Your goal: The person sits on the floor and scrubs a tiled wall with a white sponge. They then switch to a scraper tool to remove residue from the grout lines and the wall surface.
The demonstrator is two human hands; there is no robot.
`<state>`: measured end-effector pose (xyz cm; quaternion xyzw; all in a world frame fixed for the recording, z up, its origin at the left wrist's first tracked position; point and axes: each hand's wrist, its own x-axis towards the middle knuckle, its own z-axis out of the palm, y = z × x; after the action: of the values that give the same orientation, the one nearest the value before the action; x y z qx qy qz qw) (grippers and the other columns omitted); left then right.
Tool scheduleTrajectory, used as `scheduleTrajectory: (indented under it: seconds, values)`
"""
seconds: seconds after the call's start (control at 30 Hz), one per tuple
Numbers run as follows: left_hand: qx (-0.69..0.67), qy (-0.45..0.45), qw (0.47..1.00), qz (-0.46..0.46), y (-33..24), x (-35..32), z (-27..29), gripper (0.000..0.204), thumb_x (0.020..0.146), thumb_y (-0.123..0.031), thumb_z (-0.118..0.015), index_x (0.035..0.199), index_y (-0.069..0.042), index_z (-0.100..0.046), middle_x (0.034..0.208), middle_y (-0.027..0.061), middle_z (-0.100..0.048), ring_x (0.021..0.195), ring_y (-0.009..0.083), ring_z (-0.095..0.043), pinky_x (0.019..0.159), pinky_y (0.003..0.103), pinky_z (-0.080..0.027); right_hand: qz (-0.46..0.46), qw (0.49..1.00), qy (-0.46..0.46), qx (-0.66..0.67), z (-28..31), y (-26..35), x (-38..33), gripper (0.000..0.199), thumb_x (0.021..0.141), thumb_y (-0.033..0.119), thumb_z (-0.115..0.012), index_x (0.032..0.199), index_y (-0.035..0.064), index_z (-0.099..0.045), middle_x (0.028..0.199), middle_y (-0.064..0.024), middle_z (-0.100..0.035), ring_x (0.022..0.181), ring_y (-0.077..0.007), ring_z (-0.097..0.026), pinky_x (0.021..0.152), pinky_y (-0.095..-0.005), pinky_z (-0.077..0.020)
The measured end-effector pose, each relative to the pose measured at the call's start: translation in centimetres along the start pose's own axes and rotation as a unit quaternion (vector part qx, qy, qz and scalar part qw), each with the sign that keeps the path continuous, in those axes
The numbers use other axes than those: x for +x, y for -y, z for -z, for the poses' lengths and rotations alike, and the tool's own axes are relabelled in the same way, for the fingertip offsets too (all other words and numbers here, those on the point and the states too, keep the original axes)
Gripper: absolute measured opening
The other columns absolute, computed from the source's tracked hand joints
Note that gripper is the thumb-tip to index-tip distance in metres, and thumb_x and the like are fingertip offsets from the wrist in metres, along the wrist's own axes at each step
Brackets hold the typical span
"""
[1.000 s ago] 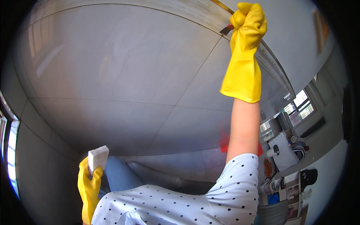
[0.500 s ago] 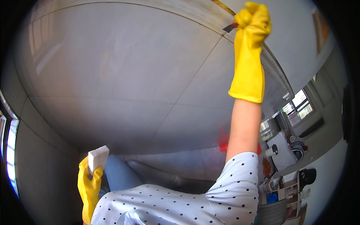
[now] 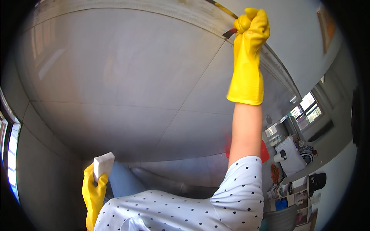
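Note:
My right hand (image 3: 251, 30), in a long yellow rubber glove, is raised high and closed on a small dark scraper (image 3: 229, 33). The scraper's tip touches the joint where the grey wall tiles (image 3: 115, 77) meet the top trim. Low at the left, my left hand (image 3: 92, 194) wears the same kind of yellow glove. It grips a white sponge block (image 3: 103, 164), held upright and away from the wall. My polka-dot sleeve fills the bottom of the view.
A bright window (image 3: 9, 154) runs along the left edge. At the right stand a white appliance (image 3: 291, 156), cluttered shelves (image 3: 296, 188) and more windows (image 3: 304, 109). Behind my raised arm there is a red object (image 3: 264, 152).
My right hand has shifted slightly back and forth along the top tile joint with the scraper. The left hand with the sponge has stayed where it was.

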<state>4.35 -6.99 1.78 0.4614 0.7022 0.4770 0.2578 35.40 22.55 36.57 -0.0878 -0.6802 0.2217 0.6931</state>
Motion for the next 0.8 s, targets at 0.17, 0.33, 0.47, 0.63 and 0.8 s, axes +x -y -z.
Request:
scheduleTrajectory:
  seconds: [0.17,0.33,0.47,0.63,0.8]
  values:
    - [-0.025,0.000,1.000,0.010,-0.5,-0.2,0.0,0.048,0.096,-0.037,-0.071,0.132,-0.008,-0.059,0.115,0.0121,-0.066,0.103,0.0244,-0.066,0.092,0.036,-0.051,0.006,0.995,-0.097,-0.018,0.7,-1.2,-1.6,0.046,0.104,0.044,-0.047,0.084,0.0043,-0.060,0.064,-0.0030,-0.052,0.053,-0.0147,-0.045,0.052,-0.0322,-0.0397]
    - [-0.101,0.067,0.992,0.023,1.6,0.5,-0.1,0.056,0.095,-0.045,-0.071,0.131,-0.004,-0.058,0.108,0.0101,-0.067,0.092,0.0176,-0.065,0.082,0.030,-0.052,0.009,0.992,-0.125,0.020,2.3,0.4,-9.2,0.048,0.105,0.042,-0.053,0.071,0.0085,-0.054,0.055,-0.0034,-0.052,0.043,-0.0142,-0.042,0.047,-0.0320,-0.0383]
    - [-0.128,0.094,0.987,0.019,1.9,0.7,0.0,0.055,0.096,-0.047,-0.071,0.125,-0.002,-0.059,0.101,0.0069,-0.066,0.087,0.0133,-0.062,0.079,0.027,-0.049,0.029,0.980,-0.197,-0.004,3.7,1.2,-10.8,0.045,0.106,0.039,-0.053,0.076,0.0062,-0.058,0.060,-0.0053,-0.057,0.047,-0.0158,-0.048,0.051,-0.0326,-0.0432]
    - [-0.368,0.215,0.903,0.047,0.0,1.5,-1.1,0.079,0.087,-0.052,-0.079,0.140,0.000,-0.051,0.136,0.0186,-0.062,0.121,0.0280,-0.065,0.107,0.041,-0.049,-0.037,0.970,-0.172,0.169,0.1,-0.1,-14.6,0.032,0.108,0.034,-0.049,0.103,0.0050,-0.061,0.085,-0.0068,-0.065,0.072,-0.0164,-0.060,0.068,-0.0328,-0.0507]
    - [-0.321,0.307,0.895,-0.044,-5.3,2.8,-1.7,0.083,0.088,-0.052,-0.078,0.144,0.002,-0.049,0.138,0.0160,-0.060,0.121,0.0244,-0.060,0.104,0.038,-0.046,-0.318,0.919,0.102,0.210,-8.3,0.0,-25.0,0.033,0.113,0.033,-0.038,0.116,0.0081,-0.061,0.099,-0.0066,-0.068,0.089,-0.0147,-0.064,0.079,-0.0306,-0.0520]
